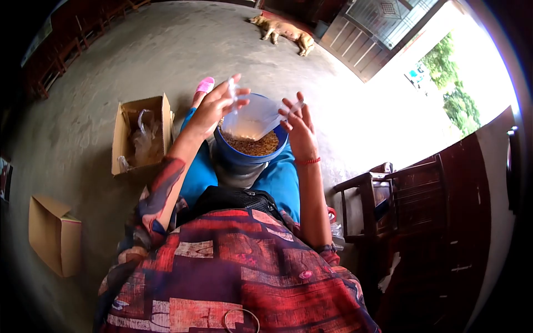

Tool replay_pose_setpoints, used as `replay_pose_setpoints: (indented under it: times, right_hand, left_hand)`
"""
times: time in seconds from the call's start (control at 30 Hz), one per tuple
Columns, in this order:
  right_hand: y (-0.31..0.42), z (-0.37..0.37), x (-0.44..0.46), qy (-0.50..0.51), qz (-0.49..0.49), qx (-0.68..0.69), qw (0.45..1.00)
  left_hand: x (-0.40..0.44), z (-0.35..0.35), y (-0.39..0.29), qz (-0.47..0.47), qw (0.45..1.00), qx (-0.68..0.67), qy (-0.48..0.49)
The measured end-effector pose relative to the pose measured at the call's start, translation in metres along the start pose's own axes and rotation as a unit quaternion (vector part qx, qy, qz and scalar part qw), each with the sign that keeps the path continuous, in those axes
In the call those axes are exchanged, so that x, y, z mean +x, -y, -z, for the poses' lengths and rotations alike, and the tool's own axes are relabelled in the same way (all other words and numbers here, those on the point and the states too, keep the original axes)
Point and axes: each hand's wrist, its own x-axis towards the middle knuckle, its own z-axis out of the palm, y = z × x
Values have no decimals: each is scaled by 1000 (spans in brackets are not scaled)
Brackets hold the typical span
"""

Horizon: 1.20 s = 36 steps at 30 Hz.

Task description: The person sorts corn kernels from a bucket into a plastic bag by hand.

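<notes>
While legs (282,182) flank the blue bucket (244,159), probably steadying it, the left hand (214,109) and right hand (301,133) pinch opposite edges of a translucent plastic bag (260,115) over the bucket, apparently spreading it.

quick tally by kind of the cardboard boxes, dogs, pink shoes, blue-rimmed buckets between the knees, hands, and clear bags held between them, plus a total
Cardboard boxes: 2
Dog: 1
Pink shoe: 1
Blue-rimmed bucket: 1
Left hand and right hand: 2
Clear bag: 1
Total: 8
</notes>
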Motion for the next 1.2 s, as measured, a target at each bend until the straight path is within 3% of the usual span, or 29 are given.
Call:
replay_pose_setpoints:
  times: [0.1, 0.17, 0.23, 0.3, 0.33, 0.4, 0.43, 0.5, 0.53, 0.57, 0.6, 0.63, 0.7, 0.73, 0.83, 0.9, 0.97, 1.03, 1.07, 1.1, 1.17, 1.2]
  right_hand:
    - [6, -4, 15, -8, 73, -92, 993]
    - [-4, 5, 17, -27, 81, -142, 986]
    - [-17, 28, 15, 24, -36, -224, 974]
    - [-20, 28, -2, 88, -141, -256, 952]
    - [-20, 22, -10, 124, -167, -227, 951]
    - [-21, 16, -11, 235, -179, -134, 946]
    - [-22, 12, -10, 236, -180, -133, 945]
    - [-9, -17, -12, 105, -65, -32, 992]
    - [-15, -6, -2, 125, -28, -64, 990]
    - [-25, 12, 8, 124, -24, -66, 990]
    - [-39, 31, 15, 70, 66, -334, 937]
    - [-51, 44, 20, 11, 151, -573, 805]
    - [-55, 44, 16, -7, 164, -576, 801]
    - [-56, 46, 12, 2, 116, -599, 792]
    - [-53, 50, -4, 9, 42, -665, 745]
    - [-36, 38, -11, 46, -89, -740, 665]
    - [-32, 34, -12, 38, -58, -744, 665]
    - [-19, 27, -13, 20, -10, -744, 668]
    - [-17, 28, -12, 17, 29, -759, 650]
    - [-18, 31, -11, 17, 29, -759, 651]
    - [-21, 39, -7, 20, 14, -745, 667]
    - [-19, 41, -7, 57, 2, -789, 612]
  left_hand:
    - [18, -2, -3, -18, 1000, 13, -13]
    - [23, 4, 4, -42, 994, 105, -7]
    - [19, 11, 20, -66, 988, 132, -37]
    - [8, 26, 41, 4, 970, 240, -29]
    - [2, 32, 55, 22, 974, 224, -16]
    - [-5, 32, 51, 145, 978, 145, 26]
    - [-7, 31, 50, 146, 978, 145, 25]
    - [-12, 9, 30, 114, 991, -64, -38]
    - [-13, 1, 25, 72, 984, -148, -62]
    - [-8, 4, 29, 69, 985, -148, -58]
    - [-2, 11, 37, 33, 995, -44, -80]
    - [0, 15, 41, -4, 993, 59, -104]
    - [1, 16, 46, -28, 990, 104, -86]
    - [4, 20, 57, -59, 983, 155, -84]
    - [-7, 17, 58, -14, 963, 238, -126]
    - [-4, 35, 75, -145, 841, 479, -204]
    - [-3, 40, 79, -143, 853, 449, -223]
    - [-4, 51, 77, -198, 752, 588, -224]
    - [-9, 50, 69, -186, 734, 617, -216]
    - [-13, 51, 59, -68, 781, 595, -178]
    - [-17, 48, 44, 37, 803, 575, -151]
    - [-18, 47, 37, 71, 808, 568, -142]
